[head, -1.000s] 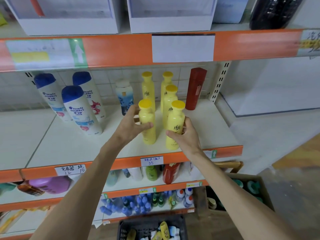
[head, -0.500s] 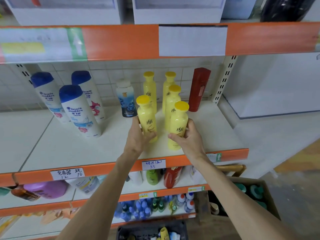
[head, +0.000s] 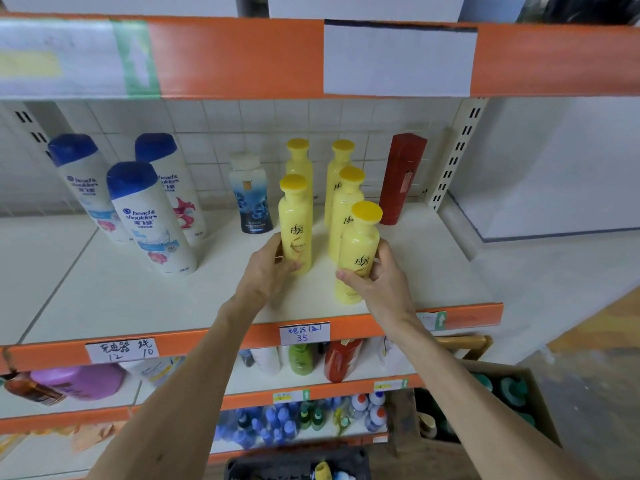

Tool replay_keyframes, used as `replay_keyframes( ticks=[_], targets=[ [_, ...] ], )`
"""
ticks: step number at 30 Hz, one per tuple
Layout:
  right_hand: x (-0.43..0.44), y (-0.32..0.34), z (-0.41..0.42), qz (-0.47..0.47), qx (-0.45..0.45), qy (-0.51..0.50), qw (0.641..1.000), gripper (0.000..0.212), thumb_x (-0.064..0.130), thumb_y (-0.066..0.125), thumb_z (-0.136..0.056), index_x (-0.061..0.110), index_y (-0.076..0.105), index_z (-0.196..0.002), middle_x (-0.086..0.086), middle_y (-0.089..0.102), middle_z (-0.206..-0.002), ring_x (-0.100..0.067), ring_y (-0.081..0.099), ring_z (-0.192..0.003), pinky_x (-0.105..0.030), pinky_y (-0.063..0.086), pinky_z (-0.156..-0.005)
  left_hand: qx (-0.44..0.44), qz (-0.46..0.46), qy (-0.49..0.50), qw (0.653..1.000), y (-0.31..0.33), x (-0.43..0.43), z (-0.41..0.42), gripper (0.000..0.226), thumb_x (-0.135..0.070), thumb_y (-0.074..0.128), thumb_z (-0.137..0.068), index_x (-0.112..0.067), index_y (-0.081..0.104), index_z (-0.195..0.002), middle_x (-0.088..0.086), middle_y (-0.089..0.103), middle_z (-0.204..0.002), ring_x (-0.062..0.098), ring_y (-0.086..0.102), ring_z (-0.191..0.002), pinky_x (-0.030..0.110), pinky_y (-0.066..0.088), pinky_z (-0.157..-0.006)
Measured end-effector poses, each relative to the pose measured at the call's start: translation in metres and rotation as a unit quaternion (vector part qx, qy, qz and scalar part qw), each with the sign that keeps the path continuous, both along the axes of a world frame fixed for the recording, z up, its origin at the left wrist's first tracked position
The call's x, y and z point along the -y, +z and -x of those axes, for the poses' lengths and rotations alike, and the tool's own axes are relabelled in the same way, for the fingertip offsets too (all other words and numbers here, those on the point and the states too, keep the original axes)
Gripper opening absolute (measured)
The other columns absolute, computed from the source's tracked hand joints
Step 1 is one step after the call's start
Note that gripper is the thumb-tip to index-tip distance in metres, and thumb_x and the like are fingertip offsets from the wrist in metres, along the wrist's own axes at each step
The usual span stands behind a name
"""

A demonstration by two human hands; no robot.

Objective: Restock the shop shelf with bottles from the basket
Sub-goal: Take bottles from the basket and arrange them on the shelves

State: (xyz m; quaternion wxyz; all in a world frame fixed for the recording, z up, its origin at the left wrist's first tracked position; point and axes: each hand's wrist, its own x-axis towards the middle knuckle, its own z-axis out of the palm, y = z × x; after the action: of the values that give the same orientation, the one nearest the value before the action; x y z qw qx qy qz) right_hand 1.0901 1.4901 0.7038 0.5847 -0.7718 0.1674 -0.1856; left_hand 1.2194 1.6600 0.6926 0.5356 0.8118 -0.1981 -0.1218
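**Now: two yellow bottles gripped upright on the middle shelf**

Both bare forearms are extended up and forward from the lower edge of the view, converging on the white shelf (head: 104,299) behind its orange front rail. The left hand (head: 266,271) is turned palm-right and wrapped around the lower body of the left yellow bottle (head: 295,223), with the thumb laid across the front near the base and the fingers hidden behind it. The right hand (head: 377,278) is curled around the lower half of the front yellow bottle (head: 356,251); its thumb (head: 349,276) is pressed across the label side and the fingers are bent round the far side. Both bottles are held upright, and their bases appear to be seated on the shelf, though the exact contact is partly hidden by the hands.

Three more yellow bottles are stood behind these two, near the tiled back wall. A tall red bottle (head: 401,178) is seen to their right, well apart from the hands, and a small blue-and-white bottle (head: 250,195) just to the left. Three blue-capped shampoo bottles (head: 149,220) are grouped farther left. A handwritten price tag (head: 304,333) is fixed to the rail between the wrists. The dark basket (head: 294,465) is visible at the bottom edge, with a few bottles in it.
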Motion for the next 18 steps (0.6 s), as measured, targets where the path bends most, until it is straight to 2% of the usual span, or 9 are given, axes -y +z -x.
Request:
replay_keyframes(
  ticks=[3, 7, 11, 18],
  targets=[
    [0.0, -0.002, -0.002, -0.005, 0.003, 0.001, 1.0, 0.06, 0.036, 0.08, -0.07, 0.036, 0.051, -0.123, 0.005, 0.072, -0.104, -0.018, 0.068, -0.099, -0.046, 0.058, -0.084, 0.006, -0.005, -0.014, 1.0, 0.001, 0.003, -0.008, 0.044, -0.014, 0.068, -0.084, -0.017, 0.053, -0.126, -0.003, 0.066, -0.114, 0.014, 0.061, -0.106, 0.028, 0.047, -0.093],
    [0.001, -0.004, -0.002, -0.01, 0.006, 0.004, 1.0, 0.06, 0.03, 0.081, -0.074, 0.034, 0.051, -0.125, 0.005, 0.072, -0.107, -0.016, 0.068, -0.101, -0.045, 0.058, -0.086, 0.007, -0.012, -0.022, 1.0, 0.001, 0.006, -0.016, 0.046, -0.013, 0.067, -0.085, -0.017, 0.051, -0.128, -0.001, 0.064, -0.118, 0.015, 0.059, -0.109, 0.032, 0.046, -0.098],
    [-0.001, -0.004, -0.001, -0.009, 0.008, 0.003, 1.0, 0.063, 0.038, 0.08, -0.07, 0.036, 0.051, -0.125, 0.006, 0.072, -0.109, -0.016, 0.068, -0.102, -0.046, 0.058, -0.087, 0.014, -0.01, -0.02, 1.0, 0.001, 0.01, -0.019, 0.044, -0.011, 0.065, -0.086, -0.017, 0.051, -0.128, -0.002, 0.064, -0.118, 0.014, 0.059, -0.108, 0.032, 0.046, -0.098],
    [0.001, -0.005, -0.001, -0.004, 0.005, 0.003, 1.0, 0.064, 0.038, 0.08, -0.071, 0.037, 0.049, -0.127, 0.008, 0.071, -0.11, -0.013, 0.067, -0.103, -0.045, 0.058, -0.087, 0.021, -0.037, -0.031, 0.999, 0.002, 0.012, -0.029, 0.049, -0.015, 0.067, -0.086, -0.017, 0.049, -0.131, 0.002, 0.061, -0.126, 0.017, 0.057, -0.115, 0.037, 0.045, -0.103]
  ],
)
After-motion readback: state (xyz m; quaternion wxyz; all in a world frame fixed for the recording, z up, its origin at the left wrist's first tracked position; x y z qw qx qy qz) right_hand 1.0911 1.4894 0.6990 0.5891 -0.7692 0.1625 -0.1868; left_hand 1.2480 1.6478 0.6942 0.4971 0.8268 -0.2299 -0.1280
